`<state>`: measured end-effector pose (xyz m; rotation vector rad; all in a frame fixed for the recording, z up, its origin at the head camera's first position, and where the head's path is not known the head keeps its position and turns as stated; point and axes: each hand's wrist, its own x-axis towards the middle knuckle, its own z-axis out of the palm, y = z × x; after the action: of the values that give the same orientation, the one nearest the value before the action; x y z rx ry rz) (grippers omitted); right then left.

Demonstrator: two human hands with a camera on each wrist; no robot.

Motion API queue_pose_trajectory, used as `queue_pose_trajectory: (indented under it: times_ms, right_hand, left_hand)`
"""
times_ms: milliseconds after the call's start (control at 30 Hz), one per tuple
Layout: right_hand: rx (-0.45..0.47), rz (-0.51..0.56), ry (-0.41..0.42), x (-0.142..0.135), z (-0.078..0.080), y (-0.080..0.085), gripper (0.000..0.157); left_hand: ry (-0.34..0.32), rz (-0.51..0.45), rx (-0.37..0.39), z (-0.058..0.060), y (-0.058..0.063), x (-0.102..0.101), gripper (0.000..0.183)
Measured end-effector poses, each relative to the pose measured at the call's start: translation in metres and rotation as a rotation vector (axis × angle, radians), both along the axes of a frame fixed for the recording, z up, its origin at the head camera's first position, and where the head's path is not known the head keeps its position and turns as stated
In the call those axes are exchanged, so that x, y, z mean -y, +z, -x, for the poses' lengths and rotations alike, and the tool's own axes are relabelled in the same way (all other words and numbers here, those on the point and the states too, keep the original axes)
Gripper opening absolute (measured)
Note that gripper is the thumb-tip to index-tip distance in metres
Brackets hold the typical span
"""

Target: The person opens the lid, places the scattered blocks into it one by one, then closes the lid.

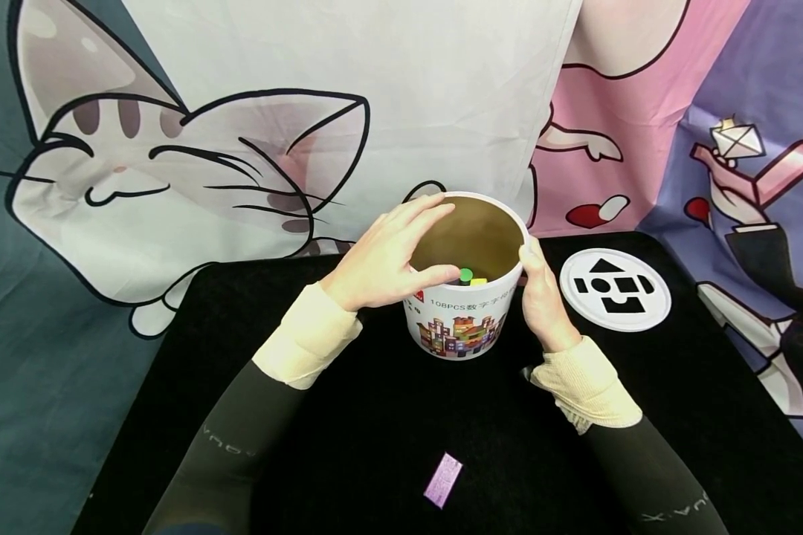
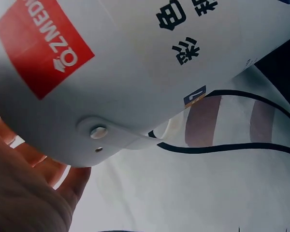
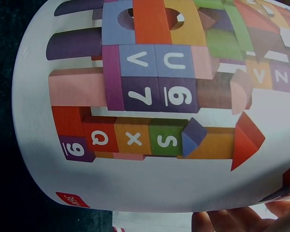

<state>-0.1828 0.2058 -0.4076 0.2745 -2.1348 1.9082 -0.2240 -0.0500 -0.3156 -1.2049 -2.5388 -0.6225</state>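
A white bucket printed with colourful building blocks stands on the black table, its mouth tilted toward the camera. Inside it, a green block and a yellow block show low down. My left hand lies across the left side of the mouth, fingers extended and thumb spread over the opening; in the left wrist view its fingertips pass behind the rim. My right hand grips the bucket's right rim, thumb on top and fingers outside. The right wrist view shows the printed wall up close, with fingertips at its lower edge.
A white round lid with shaped cut-outs lies right of the bucket. One purple block rests near the front of the black table. Cartoon-printed cloth hangs behind the table's back edge.
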Motion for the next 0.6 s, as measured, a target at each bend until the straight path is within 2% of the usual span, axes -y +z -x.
queue_pose_trajectory:
  times_ms: [300,600]
  right_hand:
    - [-0.006,-0.011,-0.002,0.0,0.0,0.001,0.058]
    - [-0.007,-0.006,0.002,0.0,0.0,0.0,0.058]
  left_hand:
    - [-0.059,-0.057,-0.056,-0.026,0.001,0.017,0.082]
    - [-0.114,-0.082,-0.11,-0.059,-0.002,0.03,0.085]
